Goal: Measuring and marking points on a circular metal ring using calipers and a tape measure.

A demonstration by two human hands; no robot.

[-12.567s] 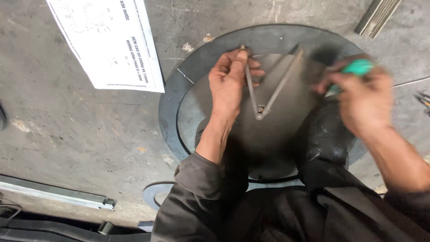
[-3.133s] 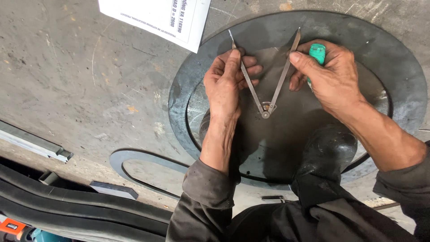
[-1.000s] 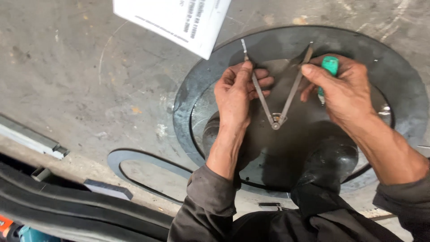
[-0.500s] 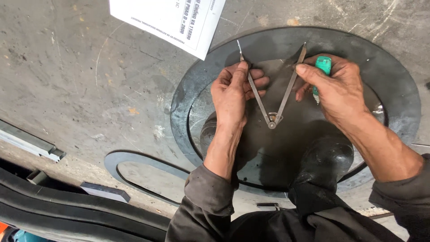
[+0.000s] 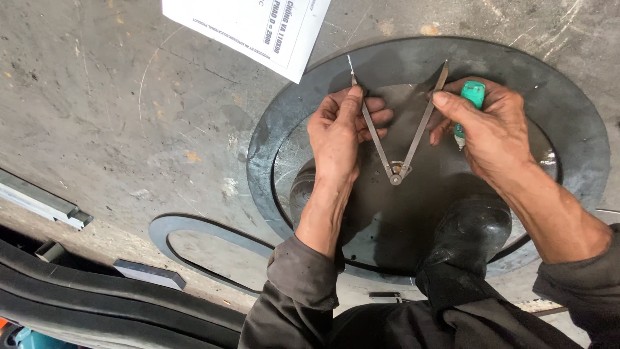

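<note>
A metal divider compass (image 5: pixel 395 169) lies open in a V on a round dark steel plate (image 5: pixel 581 148). My left hand (image 5: pixel 339 132) presses its left leg, whose tip points up near the plate's ring edge. My right hand (image 5: pixel 487 132) pinches the right leg with the forefinger and also holds a green marker (image 5: pixel 470 97). Both dark boots (image 5: pixel 468 236) stand on the plate below the compass hinge.
A white printed paper sheet (image 5: pixel 248 26) lies on the grey metal floor at the top. A cut steel ring (image 5: pixel 194 229) lies at lower left, with a grey metal bar (image 5: pixel 42 200) and black hoses (image 5: pixel 97 294) along the left edge.
The view has shifted slightly; both hands stay on the compass legs, which keep the same spread. No clear movement of the plate or paper.
</note>
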